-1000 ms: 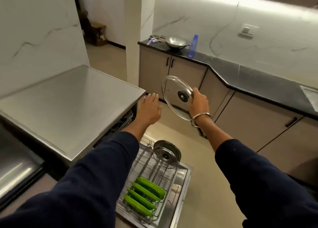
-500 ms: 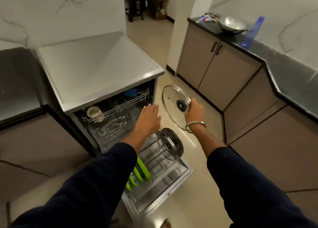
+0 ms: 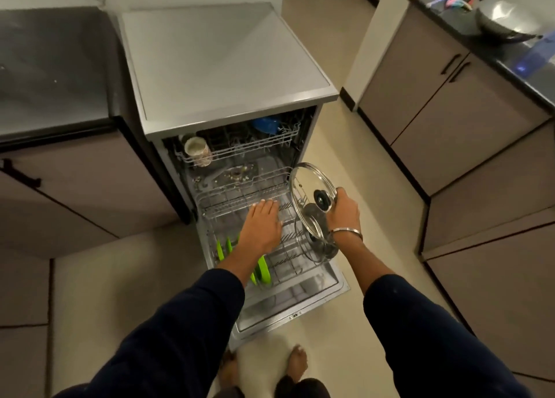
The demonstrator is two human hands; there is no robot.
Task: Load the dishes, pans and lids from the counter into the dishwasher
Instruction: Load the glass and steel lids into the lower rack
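Note:
My right hand (image 3: 345, 209) grips a round glass lid (image 3: 306, 187) with a black knob by its rim, holding it tilted above the right side of the pulled-out lower rack (image 3: 288, 256). A second glass lid (image 3: 315, 247) stands upright in that rack just below it. My left hand (image 3: 261, 226) hovers flat over the rack's middle with straight fingers. Green plates (image 3: 261, 270) stand on edge in the rack's near left part. The dishwasher (image 3: 210, 67) stands open, with a cup (image 3: 196, 151) and a blue dish (image 3: 265, 124) in its upper rack.
The open door (image 3: 285, 307) lies flat over the floor, just ahead of my bare feet (image 3: 295, 358). A dark counter (image 3: 510, 55) at the right carries a steel wok (image 3: 504, 22), a blue bottle and small items. Cabinets stand on both sides.
My view has swung down from the counter to the open dishwasher. Both hands have come down over the lower rack, the right one still carrying the glass lid.

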